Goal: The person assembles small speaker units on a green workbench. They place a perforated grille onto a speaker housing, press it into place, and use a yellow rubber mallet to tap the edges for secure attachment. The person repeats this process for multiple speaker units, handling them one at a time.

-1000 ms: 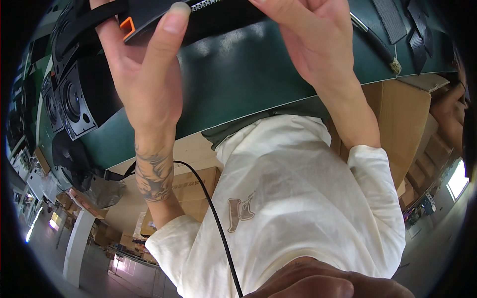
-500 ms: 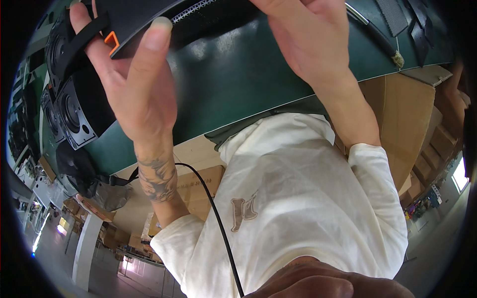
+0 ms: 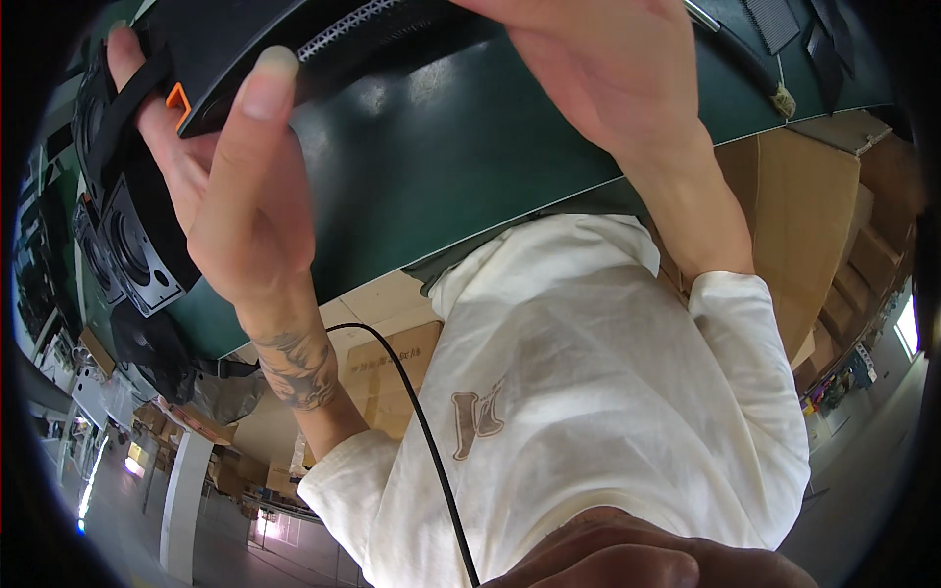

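Both hands grip a black device (image 3: 294,39) above the dark green bench (image 3: 451,167): left hand (image 3: 230,186) clamped on its end, right hand (image 3: 598,69) over its top. Black speaker units (image 3: 137,245) crowd the bench's left edge; cardboard boxes (image 3: 794,216) stand beyond.

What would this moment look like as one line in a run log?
left hand: gripping end of black curved plastic casing with orange tab | right hand: holding same casing | below: dark green table, black speaker units
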A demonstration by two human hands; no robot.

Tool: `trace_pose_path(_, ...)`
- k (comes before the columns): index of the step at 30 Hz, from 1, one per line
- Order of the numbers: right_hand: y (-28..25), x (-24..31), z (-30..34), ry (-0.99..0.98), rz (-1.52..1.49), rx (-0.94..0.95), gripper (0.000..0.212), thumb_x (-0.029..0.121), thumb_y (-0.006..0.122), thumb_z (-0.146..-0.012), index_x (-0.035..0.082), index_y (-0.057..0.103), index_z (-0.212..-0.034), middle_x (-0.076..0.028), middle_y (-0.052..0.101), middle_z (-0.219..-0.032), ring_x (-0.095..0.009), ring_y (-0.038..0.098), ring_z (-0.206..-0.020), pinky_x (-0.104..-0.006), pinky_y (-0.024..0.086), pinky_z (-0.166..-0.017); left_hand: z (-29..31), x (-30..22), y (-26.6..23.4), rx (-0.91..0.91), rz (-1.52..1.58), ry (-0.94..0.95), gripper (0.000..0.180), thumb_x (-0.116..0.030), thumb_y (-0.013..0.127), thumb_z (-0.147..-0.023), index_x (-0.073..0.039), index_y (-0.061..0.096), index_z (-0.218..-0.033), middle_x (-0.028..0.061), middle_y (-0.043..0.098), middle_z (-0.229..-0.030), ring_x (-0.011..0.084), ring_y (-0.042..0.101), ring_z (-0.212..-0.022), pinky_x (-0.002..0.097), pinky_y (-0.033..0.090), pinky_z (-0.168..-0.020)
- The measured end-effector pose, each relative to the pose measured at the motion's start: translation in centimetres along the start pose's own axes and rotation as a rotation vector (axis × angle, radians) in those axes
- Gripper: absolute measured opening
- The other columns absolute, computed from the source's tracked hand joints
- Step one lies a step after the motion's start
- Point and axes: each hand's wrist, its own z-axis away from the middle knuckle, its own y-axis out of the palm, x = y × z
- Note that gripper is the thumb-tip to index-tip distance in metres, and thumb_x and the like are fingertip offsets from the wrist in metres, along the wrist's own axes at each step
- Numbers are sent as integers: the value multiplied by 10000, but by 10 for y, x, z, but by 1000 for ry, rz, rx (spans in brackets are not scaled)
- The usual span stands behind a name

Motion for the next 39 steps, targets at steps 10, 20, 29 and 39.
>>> trace_pose_path(10, -5, -7, -2, -88, -13, 12, 405, 58, 662, -987, -24, 582, -1375, -129, 347, -1578, -161, 487, -1310, -274, 428, -1058, -4, 12, -7, -32, -96, 80, 739, -49, 672, -983, -18, 265, -1599, 146, 603, -1336, 227, 599, -1225, 356, 481, -1030)
trace_pose_path(20, -5, -15, -11, -238, 6, 45, 386, 53, 670, -983, -26, 601, -1355, -131, 378, -1563, -162, 502, -1296, -274, 430, -1056, -7, 18, -12, 21, -57, 132, 737, -35, 697, -973, -35, 296, -1592, 134, 632, -1301, 189, 625, -1182, 291, 524, -924)
trace_pose_path(29, -14, -15, -15, -270, 307, 55, 478, 98, 693, -982, -6, 547, -1425, -148, 397, -1575, -221, 468, -1389, -321, 400, -1132, -13, 28, -11, 41, -324, 289, 595, -160, 722, -995, -46, 421, -1496, 96, 592, -1330, 161, 585, -1186, 293, 442, -1047)
trace_pose_path(39, -36, 15, -39, -82, 334, 295, 610, 215, 763, -944, 4, 514, -1459, -180, 459, -1501, -254, 474, -1365, -343, 379, -1141, -39, 39, -31, 119, -503, 527, 723, -368, 791, -919, 4, 449, -1436, 109, 449, -1402, 228, 530, -1250, 361, 453, -1050)
